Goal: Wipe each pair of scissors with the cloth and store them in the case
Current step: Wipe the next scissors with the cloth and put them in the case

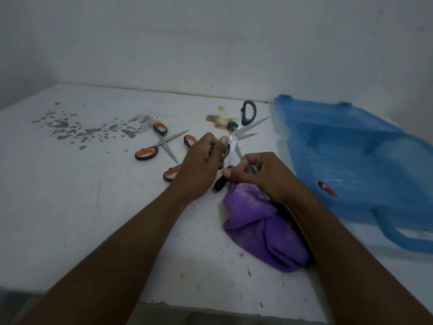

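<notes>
- Left hand (201, 160) has its fingers curled round one handle loop of the black-handled scissors (230, 152), held up off the table with the blade pointing away.
- Right hand (260, 174) is right next to it, fingers curled too. It's got the purple cloth (262, 231) bunched under the palm, and thumb and forefinger pinch down by the scissors' lower handle. The rest of the cloth hangs down onto the white table (93, 219).
- Far left on the table there's a patch of grey splatter stains (82, 130).
- Next, an orange-handled pair (157, 144) lies flat with the blades spread open.
- A second orange-handled pair (172, 172) sits just beside it, mostly hidden behind the left hand.
- Just past the hands, a grey-handled pair (248, 112) lies open by a brown stain (220, 118).
- Far right is the blue see-through case (351, 148), lid open, handle toward the near edge. A red and black bit (326, 188) shows inside, can't tell what exactly.
</notes>
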